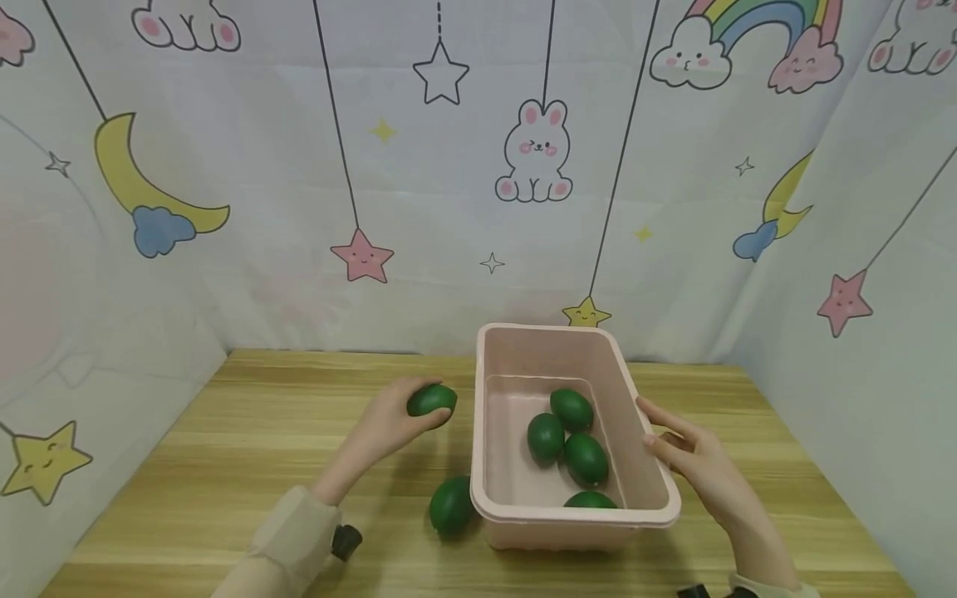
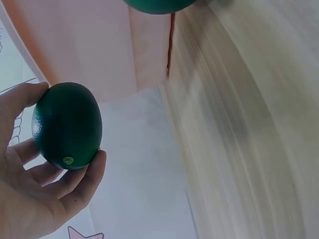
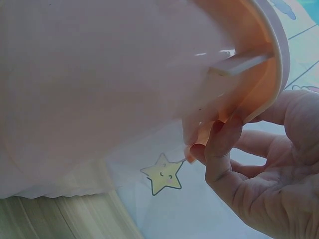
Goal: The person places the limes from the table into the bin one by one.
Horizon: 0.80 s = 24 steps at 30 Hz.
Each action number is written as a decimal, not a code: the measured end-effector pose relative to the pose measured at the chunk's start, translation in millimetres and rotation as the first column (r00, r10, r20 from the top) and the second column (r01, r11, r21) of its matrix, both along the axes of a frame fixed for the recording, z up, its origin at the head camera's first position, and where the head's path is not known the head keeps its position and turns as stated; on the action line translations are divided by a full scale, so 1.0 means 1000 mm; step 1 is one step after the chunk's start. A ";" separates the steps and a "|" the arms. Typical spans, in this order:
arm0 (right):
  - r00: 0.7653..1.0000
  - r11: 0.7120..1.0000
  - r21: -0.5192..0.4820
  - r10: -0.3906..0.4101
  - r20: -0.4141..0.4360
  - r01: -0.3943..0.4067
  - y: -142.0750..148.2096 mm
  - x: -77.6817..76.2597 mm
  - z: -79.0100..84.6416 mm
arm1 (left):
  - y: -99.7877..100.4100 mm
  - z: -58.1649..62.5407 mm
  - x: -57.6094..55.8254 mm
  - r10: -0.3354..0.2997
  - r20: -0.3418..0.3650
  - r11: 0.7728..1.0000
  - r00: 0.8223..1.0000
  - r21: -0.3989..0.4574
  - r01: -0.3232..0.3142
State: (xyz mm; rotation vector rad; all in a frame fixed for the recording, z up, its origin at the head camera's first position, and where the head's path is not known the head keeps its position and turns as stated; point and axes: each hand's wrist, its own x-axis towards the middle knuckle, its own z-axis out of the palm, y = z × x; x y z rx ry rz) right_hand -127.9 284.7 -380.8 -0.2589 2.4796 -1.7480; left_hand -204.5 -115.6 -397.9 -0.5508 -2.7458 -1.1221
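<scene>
My left hand (image 1: 399, 415) holds a dark green lime (image 2: 67, 124) between thumb and fingers, above the table and left of the pink bin (image 1: 478, 399). The lime is smooth and oval with a small pale stem nub. At the bin's right side, my right hand (image 1: 691, 457) grips the rim with thumb and fingers; the right wrist view shows the fingers (image 3: 222, 144) at the bin's edge. Several limes (image 1: 586, 459) lie inside the bin, the nearest partly hidden by the front wall. Another lime (image 1: 451, 507) sits on the table against the bin's left front corner.
The wooden table (image 1: 299, 432) runs back to a white cloth backdrop (image 1: 449, 183) printed with stars, moons and rabbits. Cloth also hangs along the left and right sides. The bin's walls stand well above the limes inside.
</scene>
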 end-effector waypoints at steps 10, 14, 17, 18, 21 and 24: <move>1.000 1.000 -0.002 -0.006 0.000 0.006 0.000 0.000 0.001 | 0.003 0.014 -0.002 0.003 -0.043 1.000 0.999 -0.005 -0.003; 1.000 1.000 -0.001 -0.004 -0.001 0.004 0.000 0.000 0.001 | 0.004 0.018 -0.003 0.013 -0.044 1.000 0.999 -0.006 -0.013; 1.000 1.000 -0.002 -0.001 -0.001 0.001 0.000 0.000 0.001 | 0.005 0.022 -0.004 0.016 -0.043 1.000 0.999 -0.003 -0.016; 1.000 1.000 -0.003 -0.001 -0.002 0.001 0.000 0.000 0.002 | 0.006 0.023 -0.004 0.015 -0.043 1.000 0.999 -0.002 -0.015; 1.000 1.000 -0.002 -0.004 -0.004 0.004 0.000 0.000 0.001 | 0.008 0.027 -0.004 0.017 -0.050 1.000 0.999 -0.001 -0.017; 1.000 1.000 -0.001 -0.007 -0.004 0.007 0.000 0.001 0.001 | 0.010 0.031 -0.004 0.022 -0.057 1.000 0.998 -0.005 -0.023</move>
